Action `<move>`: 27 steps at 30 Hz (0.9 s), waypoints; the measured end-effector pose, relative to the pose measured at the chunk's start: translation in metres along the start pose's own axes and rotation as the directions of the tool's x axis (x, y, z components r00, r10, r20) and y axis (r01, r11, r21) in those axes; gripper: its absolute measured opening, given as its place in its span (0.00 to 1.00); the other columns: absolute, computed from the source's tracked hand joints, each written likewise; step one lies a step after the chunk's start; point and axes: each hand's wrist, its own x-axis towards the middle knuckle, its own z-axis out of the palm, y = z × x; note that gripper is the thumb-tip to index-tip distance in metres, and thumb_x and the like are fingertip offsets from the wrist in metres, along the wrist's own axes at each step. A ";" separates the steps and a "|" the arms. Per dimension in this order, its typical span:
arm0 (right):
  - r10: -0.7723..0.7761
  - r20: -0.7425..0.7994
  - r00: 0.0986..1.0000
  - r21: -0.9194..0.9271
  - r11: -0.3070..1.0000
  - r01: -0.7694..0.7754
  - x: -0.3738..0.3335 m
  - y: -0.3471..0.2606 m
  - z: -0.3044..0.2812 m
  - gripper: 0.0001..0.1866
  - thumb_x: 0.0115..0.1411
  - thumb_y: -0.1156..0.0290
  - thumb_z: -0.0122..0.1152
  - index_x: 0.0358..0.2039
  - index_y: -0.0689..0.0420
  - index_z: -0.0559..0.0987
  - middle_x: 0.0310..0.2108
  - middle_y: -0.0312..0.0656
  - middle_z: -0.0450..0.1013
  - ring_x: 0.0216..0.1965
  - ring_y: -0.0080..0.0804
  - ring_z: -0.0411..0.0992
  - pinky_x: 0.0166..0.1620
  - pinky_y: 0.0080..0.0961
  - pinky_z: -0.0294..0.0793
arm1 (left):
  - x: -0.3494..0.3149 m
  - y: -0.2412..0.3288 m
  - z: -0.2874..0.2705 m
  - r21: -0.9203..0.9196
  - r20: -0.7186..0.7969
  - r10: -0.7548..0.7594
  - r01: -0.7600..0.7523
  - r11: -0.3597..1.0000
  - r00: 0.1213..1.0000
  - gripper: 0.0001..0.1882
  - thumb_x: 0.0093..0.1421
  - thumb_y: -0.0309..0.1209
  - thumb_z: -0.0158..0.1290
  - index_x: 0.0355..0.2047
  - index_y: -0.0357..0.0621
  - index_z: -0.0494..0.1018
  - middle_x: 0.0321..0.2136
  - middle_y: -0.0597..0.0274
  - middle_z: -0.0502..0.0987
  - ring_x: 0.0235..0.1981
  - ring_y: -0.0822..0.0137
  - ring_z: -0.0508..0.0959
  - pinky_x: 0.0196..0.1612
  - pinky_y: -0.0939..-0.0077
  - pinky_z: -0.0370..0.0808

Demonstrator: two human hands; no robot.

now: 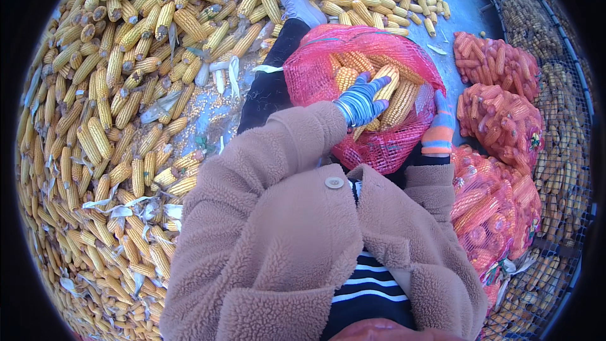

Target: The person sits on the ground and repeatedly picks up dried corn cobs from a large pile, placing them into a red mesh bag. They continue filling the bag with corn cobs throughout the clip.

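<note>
We're holding a red mesh sack (379, 145) open between our knees, already filling up with yellow corn cobs (404, 104). Our left hand (361, 102), in a blue striped glove, is reaching in with its grip closed on a corn cob (386, 82). Our right hand (440, 127) is pinching the sack's right rim. Filled orange sacks (499, 63) are sitting to the right; loose cobs (113, 88) are covering the ground on the left.
</note>
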 end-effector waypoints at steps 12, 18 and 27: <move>-0.374 0.186 0.909 -0.573 0.710 0.409 -0.008 0.009 -0.016 0.18 0.61 0.76 0.50 0.52 0.64 0.73 0.52 0.53 0.68 0.53 0.39 0.67 0.55 0.29 0.67 | 0.008 0.006 0.035 -0.140 -0.258 -0.022 -0.015 0.990 0.966 0.32 0.56 0.34 0.56 0.62 0.53 0.62 0.64 0.34 0.49 0.64 0.40 0.54 0.64 0.61 0.55; -0.442 0.259 0.859 -0.723 0.502 0.476 -0.012 0.000 -0.030 0.18 0.63 0.73 0.50 0.52 0.67 0.72 0.52 0.51 0.67 0.53 0.38 0.67 0.55 0.28 0.67 | 0.043 0.004 0.039 -0.082 -0.367 -0.173 0.154 0.985 0.914 0.35 0.59 0.33 0.53 0.66 0.50 0.53 0.64 0.30 0.42 0.66 0.36 0.46 0.65 0.64 0.51; -0.431 0.214 0.877 -0.546 0.692 0.473 -0.021 -0.007 -0.022 0.17 0.62 0.75 0.52 0.51 0.67 0.72 0.50 0.48 0.69 0.51 0.33 0.68 0.54 0.27 0.67 | 0.072 0.028 -0.001 0.287 -0.117 -0.182 0.209 0.935 0.976 0.39 0.61 0.52 0.47 0.64 0.39 0.52 0.60 0.24 0.52 0.63 0.35 0.55 0.64 0.56 0.56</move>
